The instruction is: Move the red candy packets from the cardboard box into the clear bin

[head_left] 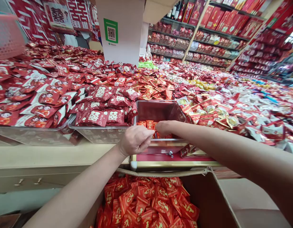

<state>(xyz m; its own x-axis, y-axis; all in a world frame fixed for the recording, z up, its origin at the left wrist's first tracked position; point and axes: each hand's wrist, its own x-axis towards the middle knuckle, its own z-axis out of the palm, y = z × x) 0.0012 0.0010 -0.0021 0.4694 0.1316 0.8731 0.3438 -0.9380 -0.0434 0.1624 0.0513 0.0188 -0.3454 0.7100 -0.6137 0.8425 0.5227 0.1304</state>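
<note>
My left hand [137, 139] is closed, with its fingers curled beside the near left corner of a clear plastic bin [164, 146]. What it holds, if anything, is hidden. Down inside that bin reaches my right hand [164, 127], touching or just above small red candy packets [149, 124] on its floor; its fingertips are mostly out of sight. Below both arms an open cardboard carton [222, 198] holds many red candy packets [146, 202] with gold lettering.
To the left stand clear bins heaped with dark red packets [101, 109] and packets with cartoon figures [44, 104]. More wrapped sweets [215, 110] pile up on the right. A white panel with a QR code [111, 33] rises behind. A pink basket [8, 38] is at upper left.
</note>
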